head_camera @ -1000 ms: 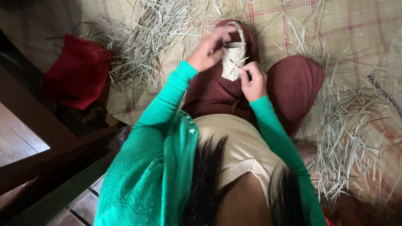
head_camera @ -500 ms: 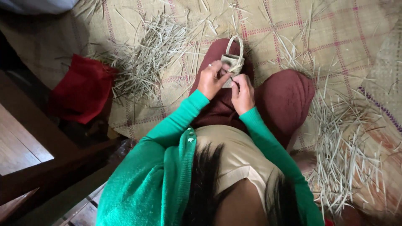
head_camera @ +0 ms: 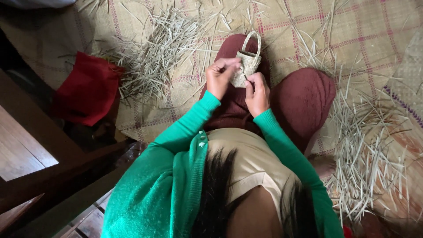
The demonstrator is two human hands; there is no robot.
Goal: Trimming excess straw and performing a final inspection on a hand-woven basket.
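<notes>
A tiny woven straw basket (head_camera: 247,61) with a looped handle is held above my lap, over dark red trousers (head_camera: 304,99). My left hand (head_camera: 221,76) grips the basket's left side with curled fingers. My right hand (head_camera: 257,91) pinches its lower right edge, thumb and forefinger pressed on the weave. Both arms wear bright green sleeves (head_camera: 185,128).
Loose straw strips lie heaped on the left (head_camera: 161,48) and on the right (head_camera: 368,145) of a checked woven mat (head_camera: 361,31). A red cloth (head_camera: 88,90) lies at the mat's left edge. Dark wooden boards (head_camera: 26,154) run along the lower left.
The basket and both hands have shifted down toward my lap, and the left hand moved from the handle to the basket's body. The camera view tilted slightly.
</notes>
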